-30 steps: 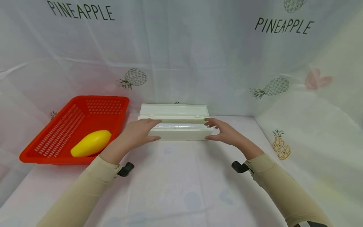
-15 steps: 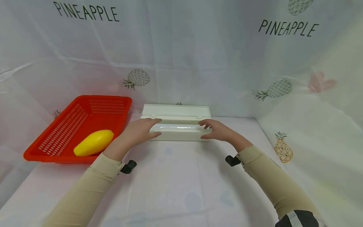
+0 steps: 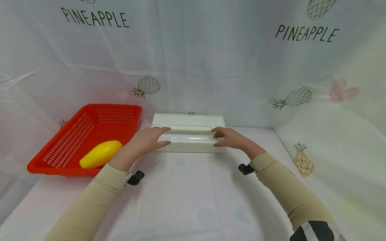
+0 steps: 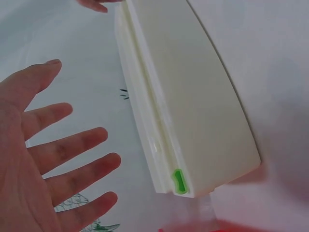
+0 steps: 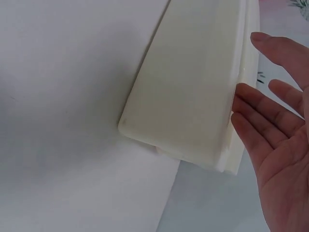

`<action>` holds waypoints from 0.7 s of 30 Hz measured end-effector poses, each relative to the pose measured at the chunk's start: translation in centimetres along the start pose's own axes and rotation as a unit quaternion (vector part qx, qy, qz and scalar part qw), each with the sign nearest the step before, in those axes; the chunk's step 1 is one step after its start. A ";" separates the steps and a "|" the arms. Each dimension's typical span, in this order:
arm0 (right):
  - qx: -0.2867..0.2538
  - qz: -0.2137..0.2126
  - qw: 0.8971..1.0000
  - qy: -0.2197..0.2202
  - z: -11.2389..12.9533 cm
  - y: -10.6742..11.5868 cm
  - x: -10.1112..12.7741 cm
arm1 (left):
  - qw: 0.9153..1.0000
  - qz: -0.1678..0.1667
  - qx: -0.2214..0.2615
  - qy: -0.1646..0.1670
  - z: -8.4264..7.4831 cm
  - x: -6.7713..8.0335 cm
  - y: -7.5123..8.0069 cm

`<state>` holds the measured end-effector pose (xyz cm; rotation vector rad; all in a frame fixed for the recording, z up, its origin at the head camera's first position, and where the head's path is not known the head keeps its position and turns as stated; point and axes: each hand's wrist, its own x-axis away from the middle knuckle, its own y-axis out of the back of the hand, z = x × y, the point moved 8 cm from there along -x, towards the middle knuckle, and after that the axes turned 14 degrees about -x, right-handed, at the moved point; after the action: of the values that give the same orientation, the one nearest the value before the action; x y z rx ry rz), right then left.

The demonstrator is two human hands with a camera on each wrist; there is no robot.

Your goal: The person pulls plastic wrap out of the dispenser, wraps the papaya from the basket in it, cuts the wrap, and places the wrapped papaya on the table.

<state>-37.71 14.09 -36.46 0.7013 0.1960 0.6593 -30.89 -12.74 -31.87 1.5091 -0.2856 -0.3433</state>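
A long cream-white cling film dispenser [image 3: 190,147] stands near the back of the table, its lid [image 3: 188,119] tipped back. Inside, a shiny pale roll [image 3: 190,137] shows along its length. My left hand [image 3: 146,140] hovers at the dispenser's left end; the left wrist view shows its fingers spread, holding nothing, with a green tab [image 4: 180,181] at the dispenser's end. Over the right end is my right hand [image 3: 230,138], thumb and fingers apart and loosely bent. In the right wrist view its fingertips overlap the dispenser's edge [image 5: 193,82]; whether they touch it I cannot tell.
At the left stands a red plastic basket [image 3: 67,170] with slotted walls, a yellow mango-like fruit [image 3: 101,154] lying in it. A pineapple-printed white sheet [image 3: 205,60] hangs behind the table [image 3: 181,197], and another stretch of sheet [image 3: 340,144] bounds the right side.
My right hand has shifted left, inward along the dispenser, mostly in the first half second. My left hand keeps its place near the left end. The head view has shifted slightly.
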 end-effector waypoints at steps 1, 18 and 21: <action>0.001 -0.002 1.000 0.002 -0.1 0.1 0.0 | 1.000 0.001 0.001 0.000 0.0 0.0 0.0; 0.001 -0.033 0.999 -0.037 -2.5 1.4 -2.6 | 1.000 0.005 0.014 0.009 0.9 -0.2 0.1; -0.004 -0.033 0.999 -0.031 -2.9 1.4 -3.1 | 1.000 0.009 0.018 0.013 1.1 -0.3 0.3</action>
<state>-41.93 14.49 -37.88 0.7033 0.1584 0.5737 -31.63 -13.59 -31.53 1.5454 -0.2855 -0.3061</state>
